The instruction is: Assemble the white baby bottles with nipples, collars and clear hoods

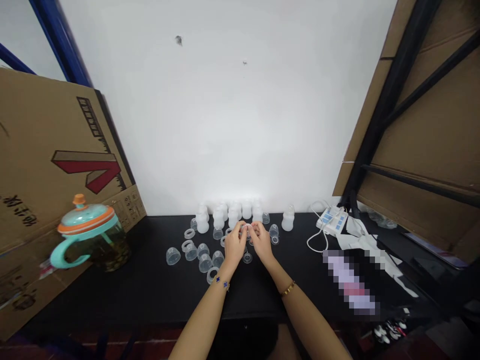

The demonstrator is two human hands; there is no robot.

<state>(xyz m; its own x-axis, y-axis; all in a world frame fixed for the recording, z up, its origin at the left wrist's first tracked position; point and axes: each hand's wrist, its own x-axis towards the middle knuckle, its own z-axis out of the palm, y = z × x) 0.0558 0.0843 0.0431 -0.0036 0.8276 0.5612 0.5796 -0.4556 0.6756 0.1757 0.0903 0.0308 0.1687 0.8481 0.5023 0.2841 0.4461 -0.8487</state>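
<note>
A black table (150, 290) holds lots of little things. Just past the hands stands a row of small white bottles (232, 212), close to the white wall (240, 125). One more white bottle (288, 218) stands alone, a bit past the right hand. Beside the left hand lie a bunch of clear caps (204, 255) and a few rings (189, 233). One clear cap (247, 258) sits on the table between the two wrists. Nothing blocks the hands.

Far off on the left-hand side stands a glass jug (90, 235) with a teal handle and an orange-rimmed lid. Behind it leans a big cardboard box (48, 160). Out past the right hand lies a white device (332, 220) with blue patches and a white cord.

The left hand (235, 245) and the right hand (261, 242) are pushed close together, fingertips meeting. Both pinch a small clear piece (247, 229) between them, held just above the table in front of the bottles. It is too small to tell what it is.

The box has a red shape and some dark writing, but I cannot read it.
</note>
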